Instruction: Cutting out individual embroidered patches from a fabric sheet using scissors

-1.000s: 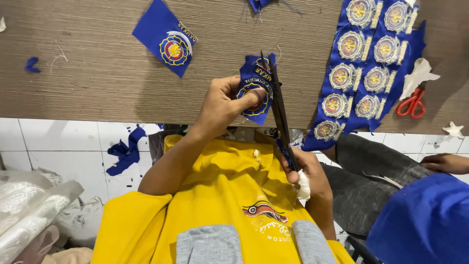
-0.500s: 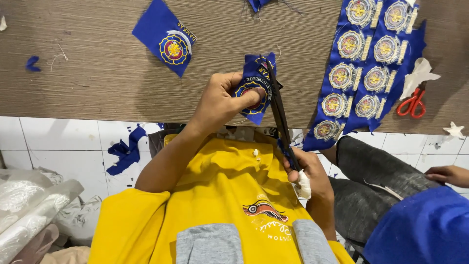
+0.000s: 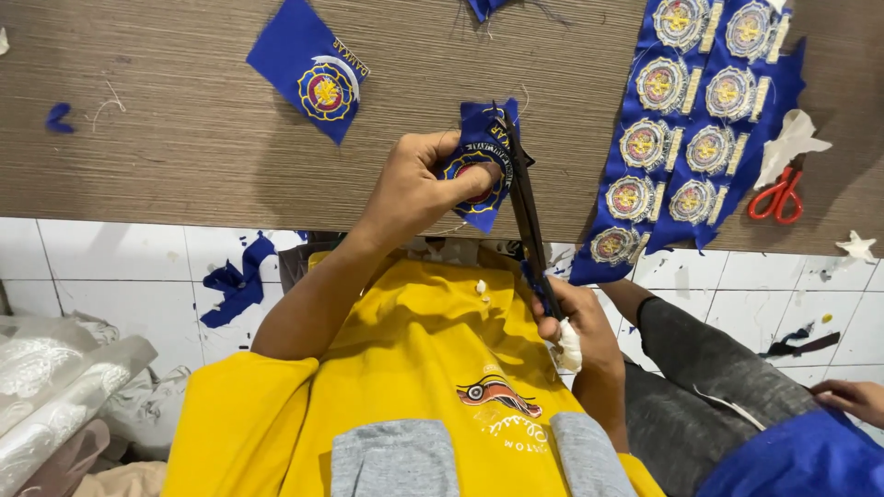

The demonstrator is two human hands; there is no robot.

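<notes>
Scissors with long dark blades sit in your right hand, whose fingers are wrapped tight around the handles low over your yellow shirt; a strip of white wrapping shows at that hand. The blades run up and away from you, nearly closed, and their tips meet the right edge of a blue embroidered patch. Your left hand pinches that patch, thumb on its round emblem and fingers curled behind it, so it is lifted just above the brown woodgrain tabletop near its front edge.

To the left on the tabletop lies a second blue patch with the same round emblem, turned at an angle and well apart from your hands. To the right lies a long sheet of uncut patches, two columns of round badges on blue cloth, its lower end hanging over the tabletop's edge. Just beyond it rest small red-handled scissors beside a crumpled white scrap. A small blue offcut lies near the far left.

Below the tabletop, on the white tiled floor, is a larger blue cloth scrap. Another person's hand shows at the lower right, next to blue fabric.
</notes>
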